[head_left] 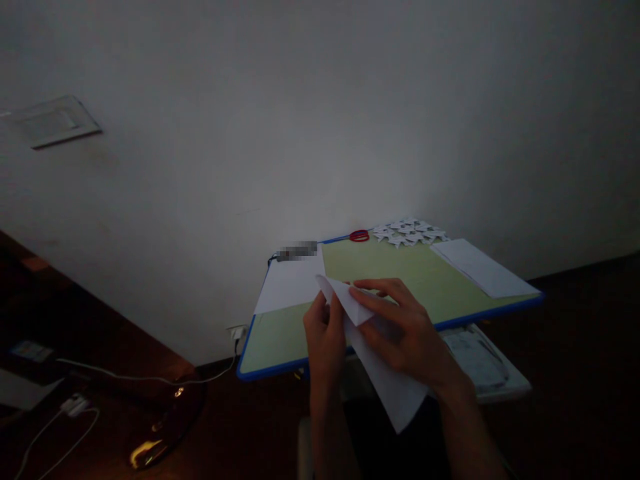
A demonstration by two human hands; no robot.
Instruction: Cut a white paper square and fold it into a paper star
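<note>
Clock centred on the paper in your hands, 12 pointing away from you. Your left hand [324, 333], at 10 o'clock, pinches the upper left edge of a sheet of white paper [393, 397], probably to steady it. The paper is lifted at the bench's near edge, its lower corner hanging at 6. Your right hand [407, 327], at 1, has its fingers spread narrowly over a folded flap [354, 307], presumably so the fold does not spring open; its thumb's grip is partly hidden, cannot tell how firm.

Surroundings, left to right. A white cable [170, 382] runs to a wall plug [237, 333] at 9. On the green bench [395, 263], a flat white sheet [290, 287] lies at 10; a grey object [297, 251], too blurred to identify, at 11. Red scissors [360, 238] sit at 12, by the far edge, beside a cluster of folded white pieces [409, 233] toward 1. More white paper [483, 267] lies at 2. Your hands and the paper block part of the near edge.
</note>
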